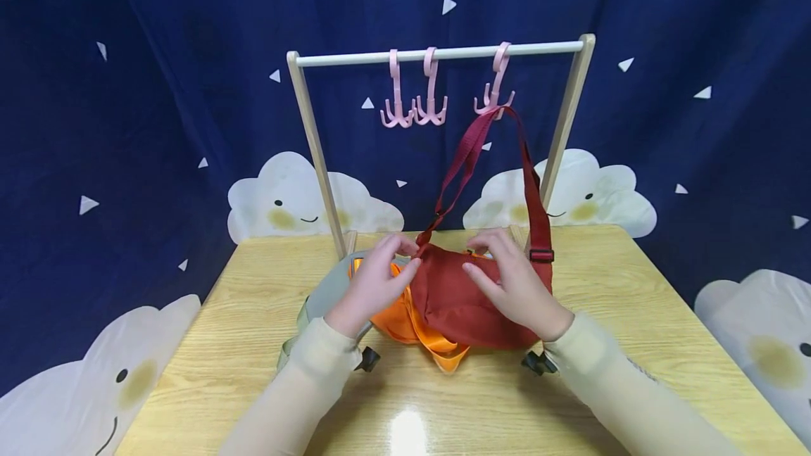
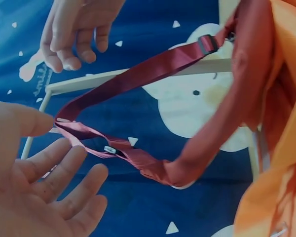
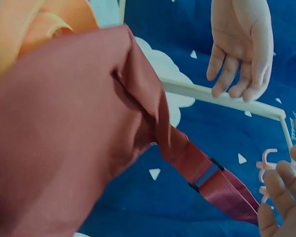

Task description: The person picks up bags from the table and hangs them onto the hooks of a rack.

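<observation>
A dark red shoulder bag [image 1: 469, 301] hangs by its looped strap [image 1: 472, 143] from the rightmost pink hook hanger [image 1: 494, 90]. In the head view my left hand [image 1: 380, 280] is beside the bag's upper left corner, fingers loosely bent. My right hand [image 1: 516, 283] is in front of the bag's right half, thumb and fingers spread apart. Both wrist views show the left hand [image 2: 49, 182] and the right hand [image 3: 286, 192] with relaxed fingers, holding nothing. An orange bag [image 1: 395, 319] lies behind and left of the red one, its lower strap showing beneath.
A rack with a white rail [image 1: 355, 59] and wooden posts stands at the back of the wooden table [image 1: 253, 343]. Two more pink hook hangers [image 1: 395, 100] hang left of centre. A grey-green bag [image 1: 329, 287] lies left, partly behind my left arm. A navy curtain [image 1: 158, 125] closes the back.
</observation>
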`<action>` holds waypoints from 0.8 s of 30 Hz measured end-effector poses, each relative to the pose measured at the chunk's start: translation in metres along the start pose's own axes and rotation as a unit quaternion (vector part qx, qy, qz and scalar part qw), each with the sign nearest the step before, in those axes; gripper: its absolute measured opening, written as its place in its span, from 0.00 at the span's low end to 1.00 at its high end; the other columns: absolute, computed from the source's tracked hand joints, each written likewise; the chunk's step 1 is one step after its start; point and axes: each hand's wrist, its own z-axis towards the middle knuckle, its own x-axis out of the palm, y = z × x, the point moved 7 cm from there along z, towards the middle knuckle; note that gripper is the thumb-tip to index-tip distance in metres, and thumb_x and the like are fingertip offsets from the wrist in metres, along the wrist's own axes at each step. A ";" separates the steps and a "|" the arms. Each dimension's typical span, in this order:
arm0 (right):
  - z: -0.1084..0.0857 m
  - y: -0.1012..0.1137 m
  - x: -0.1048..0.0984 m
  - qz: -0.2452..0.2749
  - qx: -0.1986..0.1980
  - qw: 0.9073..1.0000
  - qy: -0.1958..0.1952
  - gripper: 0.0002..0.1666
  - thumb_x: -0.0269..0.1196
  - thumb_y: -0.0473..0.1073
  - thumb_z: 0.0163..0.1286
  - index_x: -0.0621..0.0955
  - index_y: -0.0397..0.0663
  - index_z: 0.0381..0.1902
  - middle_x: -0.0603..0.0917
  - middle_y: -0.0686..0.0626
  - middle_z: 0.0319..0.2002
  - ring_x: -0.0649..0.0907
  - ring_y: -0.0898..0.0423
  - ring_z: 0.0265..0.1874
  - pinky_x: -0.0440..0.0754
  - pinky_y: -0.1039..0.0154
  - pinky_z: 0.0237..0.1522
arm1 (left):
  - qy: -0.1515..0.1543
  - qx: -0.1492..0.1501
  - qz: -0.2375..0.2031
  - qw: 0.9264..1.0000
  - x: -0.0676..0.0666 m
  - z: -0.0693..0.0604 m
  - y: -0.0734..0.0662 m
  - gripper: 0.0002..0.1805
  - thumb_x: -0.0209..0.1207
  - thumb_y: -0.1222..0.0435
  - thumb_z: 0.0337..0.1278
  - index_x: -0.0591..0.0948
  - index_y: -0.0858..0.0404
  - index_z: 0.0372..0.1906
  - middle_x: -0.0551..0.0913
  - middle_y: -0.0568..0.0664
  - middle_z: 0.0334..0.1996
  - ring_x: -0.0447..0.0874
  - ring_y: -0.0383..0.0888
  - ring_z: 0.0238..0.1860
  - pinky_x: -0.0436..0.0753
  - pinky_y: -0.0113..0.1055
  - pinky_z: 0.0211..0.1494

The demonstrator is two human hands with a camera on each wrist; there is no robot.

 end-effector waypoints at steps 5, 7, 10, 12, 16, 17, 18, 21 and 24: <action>-0.012 0.006 0.018 -0.019 0.004 0.997 0.076 0.21 0.71 0.43 0.68 0.78 0.47 0.55 0.79 0.50 0.53 0.80 0.53 0.53 0.81 0.52 0.58 | 0.062 -0.032 0.009 0.998 0.014 -0.009 0.008 0.08 0.62 0.65 0.70 0.81 0.63 0.48 0.82 0.52 0.46 0.81 0.52 0.51 0.82 0.47 0.60; -0.017 0.008 0.026 -0.026 -0.001 0.994 0.103 0.21 0.71 0.45 0.68 0.79 0.49 0.55 0.79 0.51 0.53 0.80 0.54 0.53 0.81 0.50 0.58 | 0.083 -0.042 0.012 0.996 0.018 -0.013 0.011 0.07 0.62 0.65 0.70 0.81 0.61 0.47 0.81 0.50 0.45 0.82 0.52 0.50 0.83 0.48 0.58; -0.023 0.011 0.036 -0.032 -0.016 0.990 0.137 0.21 0.72 0.47 0.68 0.80 0.50 0.55 0.80 0.53 0.53 0.80 0.55 0.53 0.80 0.49 0.58 | 0.113 -0.038 0.025 0.993 0.025 -0.020 0.015 0.04 0.63 0.65 0.70 0.80 0.58 0.45 0.81 0.48 0.43 0.83 0.50 0.49 0.84 0.48 0.57; -0.028 0.013 0.042 -0.035 -0.027 0.987 0.155 0.21 0.72 0.48 0.68 0.80 0.50 0.54 0.80 0.54 0.52 0.80 0.56 0.54 0.79 0.49 0.59 | 0.135 -0.026 0.039 0.990 0.031 -0.024 0.017 0.03 0.63 0.66 0.69 0.80 0.58 0.43 0.81 0.47 0.42 0.82 0.49 0.47 0.84 0.45 0.56; -0.036 0.017 0.052 -0.033 -0.038 0.981 0.186 0.20 0.72 0.49 0.67 0.80 0.53 0.53 0.80 0.55 0.50 0.79 0.59 0.53 0.78 0.52 0.58 | 0.169 0.000 0.077 0.983 0.040 -0.031 0.021 0.03 0.63 0.65 0.69 0.80 0.58 0.42 0.81 0.46 0.42 0.82 0.49 0.47 0.82 0.38 0.55; -0.038 0.017 0.055 -0.032 -0.037 0.980 0.195 0.19 0.72 0.49 0.67 0.80 0.53 0.53 0.80 0.56 0.50 0.79 0.59 0.52 0.78 0.53 0.58 | 0.175 0.007 0.084 0.981 0.042 -0.033 0.022 0.02 0.63 0.65 0.69 0.80 0.58 0.41 0.81 0.47 0.42 0.82 0.50 0.48 0.82 0.37 0.55; -0.040 0.018 0.057 -0.030 -0.036 0.978 0.202 0.19 0.72 0.50 0.67 0.81 0.54 0.53 0.80 0.57 0.50 0.78 0.60 0.52 0.77 0.53 0.58 | 0.180 0.012 0.093 0.979 0.044 -0.035 0.022 0.02 0.63 0.65 0.69 0.81 0.58 0.41 0.82 0.47 0.43 0.83 0.50 0.48 0.81 0.37 0.56; -0.045 0.019 0.063 -0.032 -0.037 0.975 0.216 0.19 0.73 0.51 0.67 0.81 0.55 0.51 0.79 0.58 0.49 0.78 0.60 0.50 0.77 0.54 0.57 | 0.191 0.022 0.111 0.975 0.049 -0.039 0.023 0.03 0.63 0.64 0.69 0.81 0.58 0.41 0.83 0.48 0.44 0.83 0.50 0.49 0.81 0.37 0.56; -0.049 0.018 0.067 -0.042 -0.033 0.975 0.215 0.19 0.74 0.51 0.65 0.81 0.56 0.50 0.79 0.58 0.47 0.78 0.61 0.48 0.78 0.55 0.56 | 0.198 0.019 0.123 0.972 0.051 -0.042 0.024 0.04 0.64 0.64 0.68 0.82 0.58 0.42 0.83 0.47 0.44 0.83 0.50 0.48 0.82 0.37 0.56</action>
